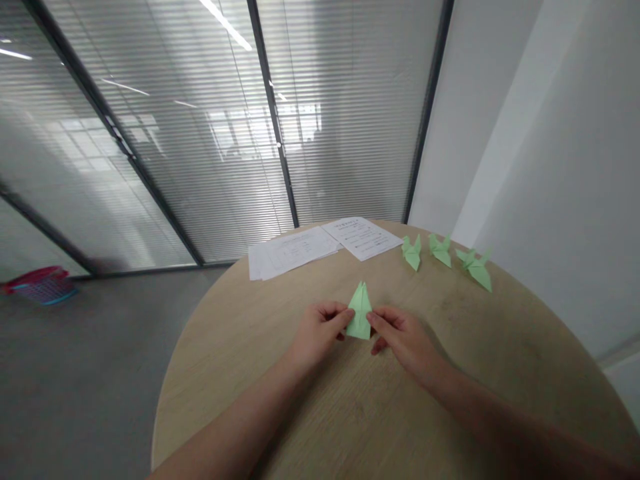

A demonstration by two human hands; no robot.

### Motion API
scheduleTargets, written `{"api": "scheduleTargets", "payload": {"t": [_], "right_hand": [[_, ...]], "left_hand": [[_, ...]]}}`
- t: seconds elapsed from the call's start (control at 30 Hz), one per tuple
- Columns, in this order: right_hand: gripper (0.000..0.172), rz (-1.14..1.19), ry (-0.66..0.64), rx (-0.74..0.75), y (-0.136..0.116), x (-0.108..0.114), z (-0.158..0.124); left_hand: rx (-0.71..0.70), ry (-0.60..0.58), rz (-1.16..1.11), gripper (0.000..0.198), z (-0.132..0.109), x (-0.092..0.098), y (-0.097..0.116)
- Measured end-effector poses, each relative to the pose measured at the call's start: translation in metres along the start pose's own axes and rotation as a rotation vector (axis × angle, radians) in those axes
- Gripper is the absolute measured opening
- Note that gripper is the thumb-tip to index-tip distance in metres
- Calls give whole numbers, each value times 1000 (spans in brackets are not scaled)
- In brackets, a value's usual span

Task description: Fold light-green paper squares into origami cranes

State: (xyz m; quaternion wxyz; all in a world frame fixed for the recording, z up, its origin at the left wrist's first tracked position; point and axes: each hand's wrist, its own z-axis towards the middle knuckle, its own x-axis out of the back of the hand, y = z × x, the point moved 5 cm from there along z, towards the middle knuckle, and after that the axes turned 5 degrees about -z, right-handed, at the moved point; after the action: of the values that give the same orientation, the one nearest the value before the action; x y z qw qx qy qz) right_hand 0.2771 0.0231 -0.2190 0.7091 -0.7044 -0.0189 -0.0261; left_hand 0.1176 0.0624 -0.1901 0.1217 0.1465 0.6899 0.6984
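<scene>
Between my two hands is a piece of folded green paper [359,313], narrow and split at its top point and wider at its lower edge. My left hand [323,327] pinches its left side, thumb on the front face and fingers behind. On the right side, my right hand [400,333] grips the edge with the thumb in front; its other fingers curl beneath. A central crease runs down the front of the paper. Whether its lower edge touches the table, I cannot tell.
Three folded green paper cranes [440,251] stand at the back right of the round wooden table [225,373]. Printed paper sheets [300,250] lie along its far edge. Beyond are a glass partition with blinds [350,133], a white wall [565,167] and a red-and-blue basket [43,285] on the floor.
</scene>
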Motion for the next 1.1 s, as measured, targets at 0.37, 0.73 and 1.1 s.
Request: {"api": "scheduleTargets", "payload": {"t": [0.37, 0.73, 1.1], "right_hand": [[41, -81, -41, -19, -7, -3, -4], [41, 167, 79, 9, -1, 6, 4], [47, 318, 10, -31, 2, -1, 3]], "left_hand": [[-30, 43, -49, 32, -2, 2, 2], [21, -23, -50, 41, 0, -2, -5], [2, -109, -75, 38, -1, -11, -4]]}}
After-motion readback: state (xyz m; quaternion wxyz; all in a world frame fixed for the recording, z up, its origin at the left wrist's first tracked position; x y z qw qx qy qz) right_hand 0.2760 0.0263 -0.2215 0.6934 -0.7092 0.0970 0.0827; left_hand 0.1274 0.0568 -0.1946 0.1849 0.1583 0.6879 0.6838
